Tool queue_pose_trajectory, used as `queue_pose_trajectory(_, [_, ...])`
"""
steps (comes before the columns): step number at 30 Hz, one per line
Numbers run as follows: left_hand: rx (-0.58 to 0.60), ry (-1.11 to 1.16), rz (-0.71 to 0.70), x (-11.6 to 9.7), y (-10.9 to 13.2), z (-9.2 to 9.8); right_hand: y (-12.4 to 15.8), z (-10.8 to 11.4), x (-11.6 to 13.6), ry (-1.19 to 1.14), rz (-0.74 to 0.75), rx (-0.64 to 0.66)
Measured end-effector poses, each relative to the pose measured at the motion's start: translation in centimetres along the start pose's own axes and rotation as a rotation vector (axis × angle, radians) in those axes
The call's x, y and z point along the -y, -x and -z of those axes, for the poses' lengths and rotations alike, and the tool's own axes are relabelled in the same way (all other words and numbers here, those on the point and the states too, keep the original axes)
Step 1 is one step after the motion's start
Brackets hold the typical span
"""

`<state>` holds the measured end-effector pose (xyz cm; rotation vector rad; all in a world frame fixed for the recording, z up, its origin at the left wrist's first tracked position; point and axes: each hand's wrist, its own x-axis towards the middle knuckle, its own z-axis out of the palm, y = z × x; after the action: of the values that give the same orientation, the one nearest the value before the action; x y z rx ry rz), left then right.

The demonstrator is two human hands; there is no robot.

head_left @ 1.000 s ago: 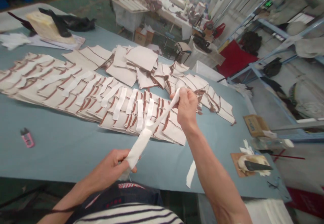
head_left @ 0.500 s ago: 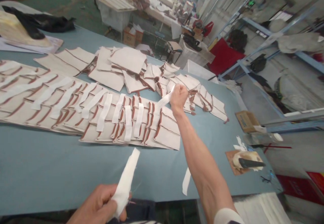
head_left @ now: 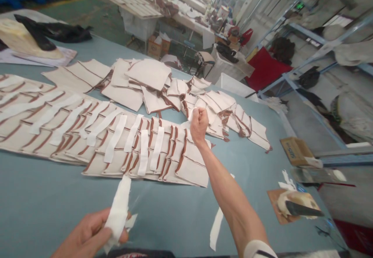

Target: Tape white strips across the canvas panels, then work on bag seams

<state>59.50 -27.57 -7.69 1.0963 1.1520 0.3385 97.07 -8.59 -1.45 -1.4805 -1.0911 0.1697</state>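
My right hand is a closed fist holding a short white fabric strip over the right end of a long row of overlapped beige fabric panels with brown trim. Most panels carry a white strip laid across them. My left hand at the bottom edge is closed on a longer bundle of white strip that stands up from my fingers. A loose heap of unstripped beige panels lies behind the row.
The panels rest on a blue-grey table. A loose white strip hangs at the near edge. A brown pad with a dark tool and a small cardboard box sit at the right. Black cloth lies far left.
The strip that ran between both hands has parted. My right hand carried its short piece forward onto the row's right end; my left hand dropped toward me with the remaining bundle.
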Motion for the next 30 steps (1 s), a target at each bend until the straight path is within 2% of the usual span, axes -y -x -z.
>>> queue_pose_trajectory(4, [-0.107, 0.044, 0.036, -1.1, 0.4, -0.4, 5.1, 0.6, -2.3, -0.005, -0.031, 0.133])
queue_pose_trajectory(10, [-0.245, 0.095, 0.078, -2.8, 0.8, -0.3, 13.1, 3.9, -5.0, 0.009, 0.033, 0.416])
queue_pose_trajectory(13, [-0.300, 0.105, 0.067, -3.3, 0.8, 0.2, 15.4, 5.3, -6.0, 0.009, 0.134, 0.527])
queue_pose_trajectory(17, [-0.359, 0.129, 0.056, -3.7, 1.0, 0.7, 17.0, 5.9, -6.8, 0.028, 0.289, 0.627])
queue_pose_trajectory(21, [-0.394, 0.232, 0.042, -4.3, 1.3, 0.9, 17.6, 6.3, -6.5, 0.104, 0.429, 0.646])
queue_pose_trajectory(24, [-0.352, 0.326, 0.054, -5.9, 1.5, 1.0, 18.4, 6.9, -5.4, 0.178, 0.484, 0.619])
queue_pose_trajectory(26, [-0.328, 0.406, 0.067, -7.4, 1.9, 1.0, 19.5, 7.4, -4.4, 0.210, 0.480, 0.566])
queue_pose_trajectory(28, [-0.289, 0.497, -0.013, -8.8, 2.5, 0.8, 20.8, 8.1, -3.2, 0.224, 0.441, 0.486])
queue_pose_trajectory(30, [-0.191, 0.609, -0.109, -9.9, 3.2, 0.7, 22.2, 8.6, -1.8, 0.229, 0.380, 0.398])
